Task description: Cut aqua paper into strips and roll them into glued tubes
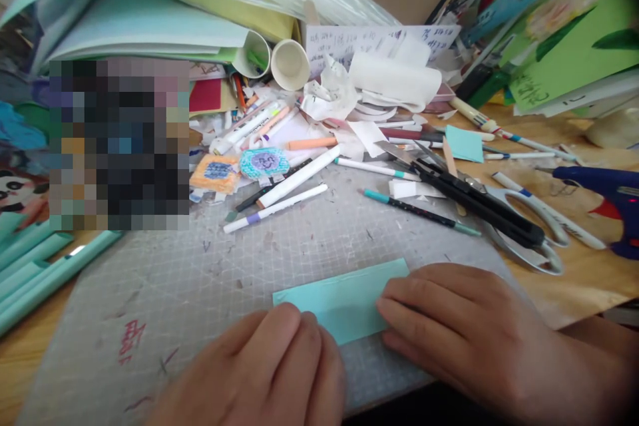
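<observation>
A folded strip of light teal paper (344,299) lies flat on the grey gridded cutting mat (210,279), near its front edge. My left hand (264,373) rests with curled fingers on the strip's near left corner. Pressing down on its right end, my right hand (459,326) keeps its fingers flat and close together. The paper's middle and far edge show between the hands.
Scissors (519,226) and a black utility knife (474,203) lie right of the mat, with a blue glue gun (609,196) further right. Pens and markers (294,186) are strewn behind, beside paper cups (289,63), scraps and stacked card. Teal paper tubes (34,276) sit left.
</observation>
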Action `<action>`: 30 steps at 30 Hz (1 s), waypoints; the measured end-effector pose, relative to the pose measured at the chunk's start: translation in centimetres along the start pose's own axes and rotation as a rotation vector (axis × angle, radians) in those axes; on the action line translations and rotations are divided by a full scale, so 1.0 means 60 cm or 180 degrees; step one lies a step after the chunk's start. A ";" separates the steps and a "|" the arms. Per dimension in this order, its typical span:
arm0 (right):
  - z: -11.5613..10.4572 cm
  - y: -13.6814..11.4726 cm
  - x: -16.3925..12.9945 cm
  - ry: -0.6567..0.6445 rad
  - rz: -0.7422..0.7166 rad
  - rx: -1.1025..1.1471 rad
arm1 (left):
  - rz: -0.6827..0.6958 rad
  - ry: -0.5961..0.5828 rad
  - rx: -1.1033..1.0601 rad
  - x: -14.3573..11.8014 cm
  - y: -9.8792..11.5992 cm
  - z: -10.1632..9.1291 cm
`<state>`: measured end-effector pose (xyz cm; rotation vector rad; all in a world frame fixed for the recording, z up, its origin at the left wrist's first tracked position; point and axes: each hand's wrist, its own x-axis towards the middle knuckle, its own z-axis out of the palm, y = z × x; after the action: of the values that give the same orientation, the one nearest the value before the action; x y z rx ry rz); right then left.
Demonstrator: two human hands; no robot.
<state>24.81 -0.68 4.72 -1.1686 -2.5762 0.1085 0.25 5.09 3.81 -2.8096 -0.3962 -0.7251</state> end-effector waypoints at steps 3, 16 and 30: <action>0.001 0.001 0.003 -0.0017 0.0013 -0.0034 | 0.0026 -0.0047 -0.0025 -0.004 -0.001 0.003; -0.013 -0.012 0.016 0.0002 -0.0150 -0.0283 | 0.0095 -0.0087 -0.0036 0.009 -0.008 -0.007; 0.000 -0.014 0.014 0.0055 -0.0075 -0.0329 | -0.0008 -0.0320 -0.0118 0.006 0.003 -0.008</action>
<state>23.66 -0.59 5.08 -1.1690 -2.6070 -0.0404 0.38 4.84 4.39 -2.8890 -0.4073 -0.5995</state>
